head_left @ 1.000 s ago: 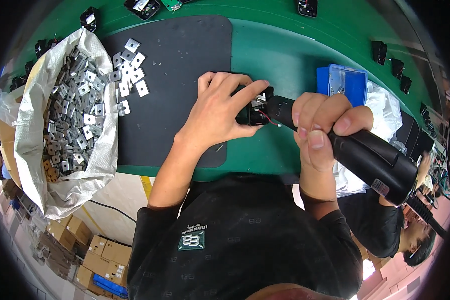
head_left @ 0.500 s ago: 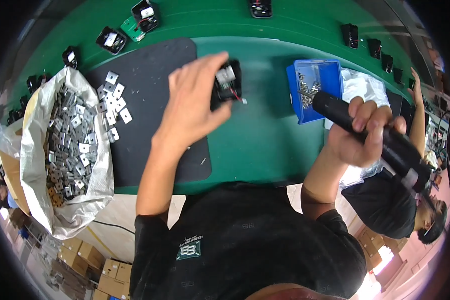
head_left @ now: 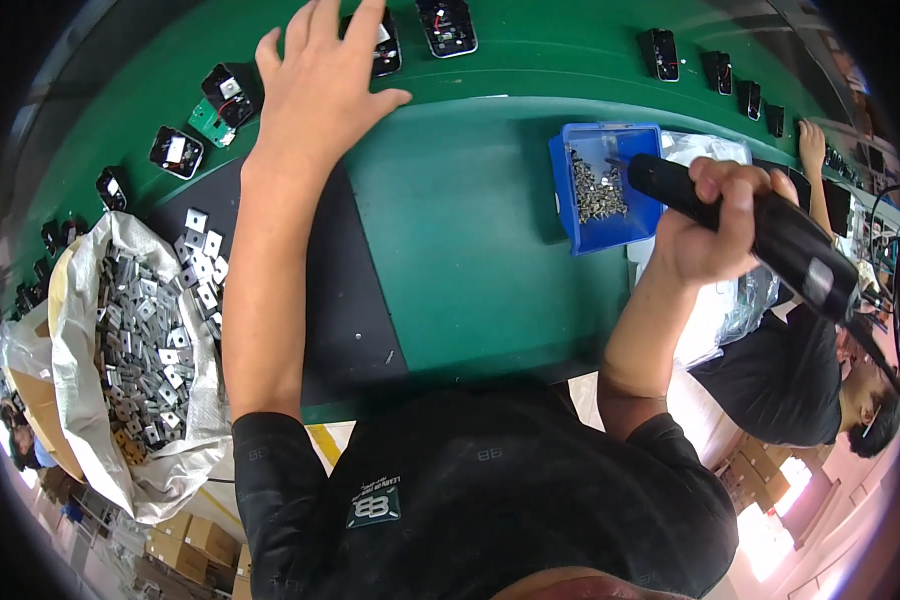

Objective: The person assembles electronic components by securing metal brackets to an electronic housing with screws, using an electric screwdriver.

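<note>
My left hand (head_left: pixel 320 85) reaches to the far green strip with its fingers spread. Partly behind those fingers stands a black plastic housing (head_left: pixel 387 55); whether a fingertip touches it is hidden. My right hand (head_left: pixel 710 225) is wrapped around a black electric screwdriver (head_left: pixel 805 255), whose nose points left toward a blue bin (head_left: pixel 588 240). Small metal screws (head_left: pixel 600 198) lie in that bin. Another open black housing (head_left: pixel 447 28), with wires inside, sits just right of my left hand.
A white woven sack (head_left: pixel 80 390) of square metal plates stands at the left. Loose plates (head_left: pixel 202 262) lie on a black mat (head_left: pixel 335 320). More housings (head_left: pixel 177 152) and a green circuit board (head_left: pixel 210 122) line the far strip. At right are plastic bags (head_left: pixel 705 150) and a co-worker (head_left: pixel 780 390).
My left hand has carried a black housing from the middle of the table to the far strip, and its fingers are now spread. The screwdriver stays in my right hand, near the bin.
</note>
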A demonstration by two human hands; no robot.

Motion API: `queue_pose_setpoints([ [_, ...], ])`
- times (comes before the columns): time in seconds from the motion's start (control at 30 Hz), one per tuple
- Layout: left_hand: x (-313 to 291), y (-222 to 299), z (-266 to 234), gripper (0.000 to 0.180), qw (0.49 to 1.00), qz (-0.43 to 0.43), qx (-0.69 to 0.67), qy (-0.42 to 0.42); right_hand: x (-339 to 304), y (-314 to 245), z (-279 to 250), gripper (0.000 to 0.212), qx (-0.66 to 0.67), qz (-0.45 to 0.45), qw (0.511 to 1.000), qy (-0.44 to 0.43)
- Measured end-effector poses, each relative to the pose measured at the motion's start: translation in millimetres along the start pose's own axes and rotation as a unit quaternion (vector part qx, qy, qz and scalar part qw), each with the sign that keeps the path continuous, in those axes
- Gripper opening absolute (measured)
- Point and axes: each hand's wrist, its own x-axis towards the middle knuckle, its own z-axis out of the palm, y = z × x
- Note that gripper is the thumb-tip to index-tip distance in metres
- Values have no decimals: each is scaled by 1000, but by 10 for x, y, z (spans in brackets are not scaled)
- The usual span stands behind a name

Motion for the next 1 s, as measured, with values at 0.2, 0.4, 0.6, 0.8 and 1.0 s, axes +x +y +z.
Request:
queue_pose_setpoints([
  [0.2, 263, -87, 589, 90, 889, 237, -219, 325, -69, 181, 119, 40, 27, 19, 999, 27],
  [0.4, 133, 284, 35, 80, 995, 102, 2, 22, -98, 229, 122, 39, -13, 7, 999, 41],
  [0.6, -847, 368, -94, 76, 979, 88, -161, 83, -92, 148, 110, 39, 10, -7, 1000, 23],
  [0.8, -1719, 458, -77, 79, 980, 10, -198, -3, -72, -174, 75, 35, 56, 33, 998, 25],
  [1.0, -1908, 341, -61, 77, 967, 35, -253, -17, -92, -488, -106, 35, 195, 88, 977, -24],
])
